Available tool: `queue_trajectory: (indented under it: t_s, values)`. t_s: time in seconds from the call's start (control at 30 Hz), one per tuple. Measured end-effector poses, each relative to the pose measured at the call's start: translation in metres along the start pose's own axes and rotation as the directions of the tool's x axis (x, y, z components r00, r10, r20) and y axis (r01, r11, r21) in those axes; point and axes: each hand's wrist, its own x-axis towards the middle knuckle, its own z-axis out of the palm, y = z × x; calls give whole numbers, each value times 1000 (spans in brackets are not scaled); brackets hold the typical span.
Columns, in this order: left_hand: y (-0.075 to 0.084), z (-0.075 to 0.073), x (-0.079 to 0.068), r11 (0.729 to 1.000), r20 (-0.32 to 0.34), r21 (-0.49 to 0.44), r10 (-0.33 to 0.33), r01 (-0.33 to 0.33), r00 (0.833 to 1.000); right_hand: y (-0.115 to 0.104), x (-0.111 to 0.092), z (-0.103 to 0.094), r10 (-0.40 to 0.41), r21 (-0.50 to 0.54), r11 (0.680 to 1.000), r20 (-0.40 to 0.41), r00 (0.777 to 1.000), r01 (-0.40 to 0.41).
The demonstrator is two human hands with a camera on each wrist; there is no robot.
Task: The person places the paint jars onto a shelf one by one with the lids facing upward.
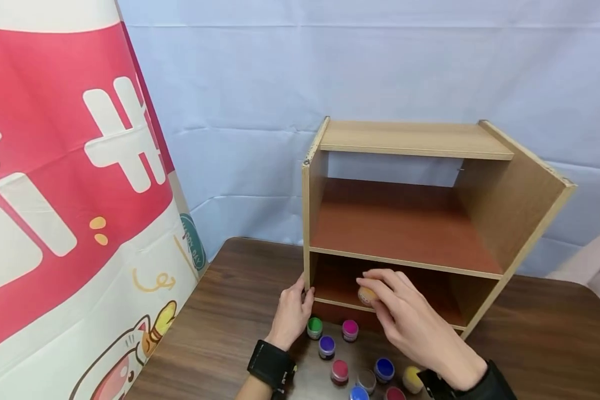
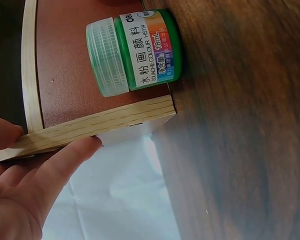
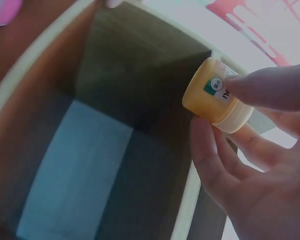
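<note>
A small orange gouache paint jar (image 1: 366, 295) is pinched between the thumb and fingers of my right hand (image 1: 415, 325), in front of the lower compartment of a wooden shelf unit (image 1: 415, 139). In the right wrist view, the tilted jar (image 3: 202, 95) shows its label and pale lid. My left hand (image 1: 288, 319) grips the front edge of the unit's left side panel, thumb on one face and fingers on the other. Close to it stands a green gouache jar (image 1: 314, 328), whose label and clear lid fill the top of the left wrist view.
Several more paint jars stand on the dark wood table (image 1: 220, 328) before the unit, among them a magenta jar (image 1: 350, 330), a purple jar (image 1: 326, 347), a red jar (image 1: 339, 371) and a yellow jar (image 1: 412, 379). A printed cloth (image 1: 55, 166) hangs at the left.
</note>
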Motion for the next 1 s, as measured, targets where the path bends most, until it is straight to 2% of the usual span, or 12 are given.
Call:
queue_trajectory:
  t_s: [0.3, 0.53, 0.77, 1.0]
  values:
    - [1, 4, -2, 1000, -19, 18, -12, 12, 1000, -3, 43, 7, -43, 38, 998, -3, 999, 44]
    - [3, 5, -3, 999, -33, 29, -17, 18, 999, 3, 73, 19, -68, 74, 995, -52, 996, 72]
    - [5, 3, 0, 1000, -18, 12, -1, 1, 1000, 4, 88, 29, -47, 82, 995, -18, 999, 49]
    - [5, 0, 2, 1000, -6, 9, -16, 16, 1000, 7, 97, 38, -17, 85, 996, -48, 999, 21]
